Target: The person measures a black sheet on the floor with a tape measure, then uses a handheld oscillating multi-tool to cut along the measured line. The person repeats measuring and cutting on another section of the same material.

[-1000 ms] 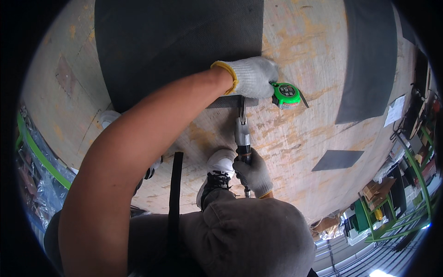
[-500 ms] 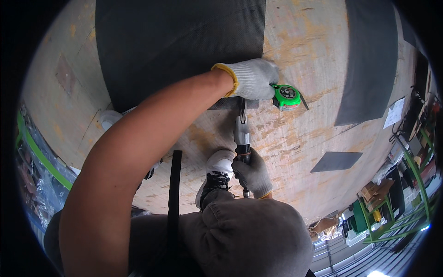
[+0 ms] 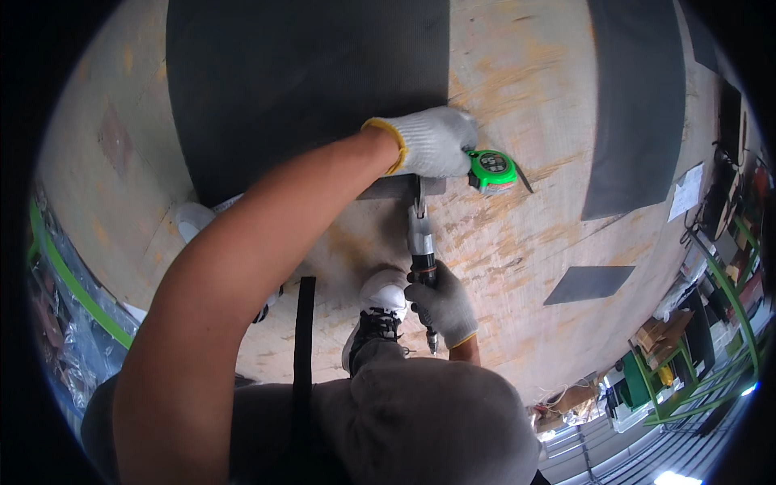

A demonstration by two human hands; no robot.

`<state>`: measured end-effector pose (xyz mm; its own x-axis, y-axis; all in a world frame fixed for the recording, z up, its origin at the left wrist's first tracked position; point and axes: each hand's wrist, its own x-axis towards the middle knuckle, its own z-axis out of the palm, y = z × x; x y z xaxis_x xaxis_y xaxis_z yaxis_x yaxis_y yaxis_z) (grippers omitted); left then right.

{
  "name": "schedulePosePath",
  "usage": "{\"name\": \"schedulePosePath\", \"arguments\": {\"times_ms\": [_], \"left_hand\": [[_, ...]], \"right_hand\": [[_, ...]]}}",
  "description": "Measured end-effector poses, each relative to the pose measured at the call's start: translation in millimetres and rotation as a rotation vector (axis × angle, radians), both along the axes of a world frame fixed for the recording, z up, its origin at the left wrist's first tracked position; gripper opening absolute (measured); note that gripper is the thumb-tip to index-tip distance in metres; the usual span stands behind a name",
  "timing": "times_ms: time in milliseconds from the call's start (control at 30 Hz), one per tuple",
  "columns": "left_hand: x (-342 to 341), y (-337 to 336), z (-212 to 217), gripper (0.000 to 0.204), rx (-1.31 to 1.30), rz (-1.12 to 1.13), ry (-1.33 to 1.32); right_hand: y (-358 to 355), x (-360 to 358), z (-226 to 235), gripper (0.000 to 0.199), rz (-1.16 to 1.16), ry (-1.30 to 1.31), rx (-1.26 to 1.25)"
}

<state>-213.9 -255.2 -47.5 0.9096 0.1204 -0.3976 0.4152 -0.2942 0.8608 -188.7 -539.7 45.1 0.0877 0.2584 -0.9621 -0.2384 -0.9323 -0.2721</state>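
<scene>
My left hand (image 3: pixel 428 141), in a white knit glove with a yellow cuff, reaches across and presses down on a grey metal bar (image 3: pixel 386 191) that lies along the lower edge of a large dark mat (image 3: pixel 307 81). A green tape measure (image 3: pixel 493 170) sits right beside its fingers, with a short length of blade sticking out. Lower down, my right hand (image 3: pixel 443 309), in a grey glove, grips a slim powered driver (image 3: pixel 420 242). The driver's tip points up at the bar, just under my left hand. My white shoe (image 3: pixel 378 303) stands beside the driver.
The floor is worn plywood (image 3: pixel 525 234). A long dark strip (image 3: pixel 638 97) and a small dark rectangle (image 3: pixel 588 283) lie to the right. Green metal racks and clutter (image 3: pixel 695 356) stand at the right edge, and plastic sheeting with green tape (image 3: pixel 65 299) at the left.
</scene>
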Motion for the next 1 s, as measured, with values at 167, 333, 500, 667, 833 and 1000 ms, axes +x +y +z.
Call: {"name": "schedulePosePath", "arguments": {"times_ms": [167,333,500,667,833,1000], "left_hand": [[2,2,9,0.028,0.071,-0.016,-0.021],[4,3,11,0.018,0.076,-0.059,0.035],[-1,-6,4,0.018,0.158,-0.028,-0.059],[-12,-22,16,0.016,0.152,0.095,-0.111],[-32,-44,50,0.016,0.261,0.105,0.016],[-83,-51,78,0.022,0.513,-0.089,0.238]], "right_hand": [[-43,-2,-3,0.040,0.315,-0.255,-0.012],[-116,-28,9,0.055,0.433,-0.672,-0.214],[-95,9,14,0.073,0.383,-0.889,0.029],[41,71,11,0.085,0.468,-1.034,0.604],[122,72,14,0.056,0.826,-0.775,0.392],[114,65,9,0.040,0.821,-0.675,0.357]]}}
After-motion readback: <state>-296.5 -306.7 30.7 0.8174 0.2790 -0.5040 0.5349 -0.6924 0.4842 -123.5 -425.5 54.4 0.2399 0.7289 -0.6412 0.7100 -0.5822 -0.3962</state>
